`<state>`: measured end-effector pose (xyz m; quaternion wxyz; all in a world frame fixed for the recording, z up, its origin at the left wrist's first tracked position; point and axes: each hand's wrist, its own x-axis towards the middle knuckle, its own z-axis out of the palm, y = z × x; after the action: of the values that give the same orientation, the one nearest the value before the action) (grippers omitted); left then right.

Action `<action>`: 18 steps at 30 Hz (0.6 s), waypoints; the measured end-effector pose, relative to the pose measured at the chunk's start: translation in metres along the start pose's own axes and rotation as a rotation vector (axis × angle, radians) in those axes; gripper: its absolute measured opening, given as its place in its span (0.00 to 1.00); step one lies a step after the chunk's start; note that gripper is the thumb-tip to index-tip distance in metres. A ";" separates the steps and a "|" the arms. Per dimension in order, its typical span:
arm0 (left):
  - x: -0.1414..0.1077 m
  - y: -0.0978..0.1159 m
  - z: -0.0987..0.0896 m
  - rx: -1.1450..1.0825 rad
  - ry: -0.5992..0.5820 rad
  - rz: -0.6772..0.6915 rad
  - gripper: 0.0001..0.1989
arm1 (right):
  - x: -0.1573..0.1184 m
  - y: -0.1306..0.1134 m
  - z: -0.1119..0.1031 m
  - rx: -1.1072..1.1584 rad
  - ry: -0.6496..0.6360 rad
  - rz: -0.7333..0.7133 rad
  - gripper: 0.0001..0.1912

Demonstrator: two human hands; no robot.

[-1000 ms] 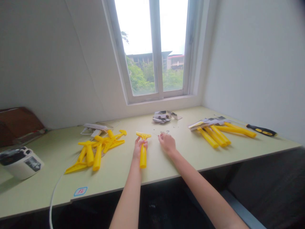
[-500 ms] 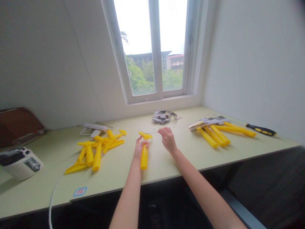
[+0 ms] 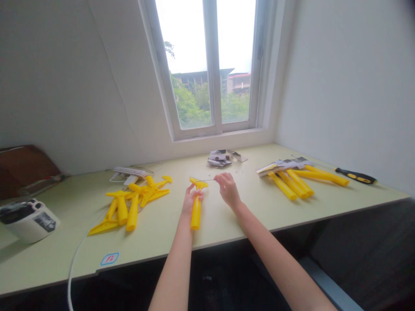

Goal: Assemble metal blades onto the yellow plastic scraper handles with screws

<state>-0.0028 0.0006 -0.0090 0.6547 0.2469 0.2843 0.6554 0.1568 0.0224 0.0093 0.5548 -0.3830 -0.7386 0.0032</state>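
Observation:
My left hand [image 3: 190, 201] is closed round a yellow plastic handle [image 3: 196, 214], whose wider head points away from me. A thin dark rod [image 3: 207, 179] reaches sideways from that head to the pinched fingertips of my right hand [image 3: 228, 189]. Left of my hands lies a pile of yellow handles and heads [image 3: 132, 211]. On the right rest several yellow handles [image 3: 300, 183] with pale blade-like pieces at their far ends.
A black and yellow screwdriver [image 3: 355, 176] lies at the far right. Small packets [image 3: 218, 158] sit below the window. A white container [image 3: 30, 222] stands at the left, near a white cable [image 3: 73, 259] crossing the table edge.
My right fingertips have shifted very slightly left, towards the yellow head. Both hands keep their hold.

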 end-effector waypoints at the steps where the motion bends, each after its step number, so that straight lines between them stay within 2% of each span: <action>1: 0.000 0.000 0.000 0.004 -0.003 0.001 0.24 | 0.000 0.000 0.000 0.000 -0.003 -0.002 0.11; 10: 0.001 -0.001 0.002 0.062 0.037 0.018 0.26 | -0.001 0.001 0.000 0.032 0.017 -0.019 0.10; 18: -0.003 0.001 0.008 0.109 0.052 0.026 0.26 | 0.002 0.001 0.001 0.267 0.078 0.149 0.07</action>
<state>0.0020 -0.0017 -0.0029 0.6241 0.2685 0.3332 0.6537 0.1562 0.0244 0.0104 0.6273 -0.3593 -0.6790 0.1278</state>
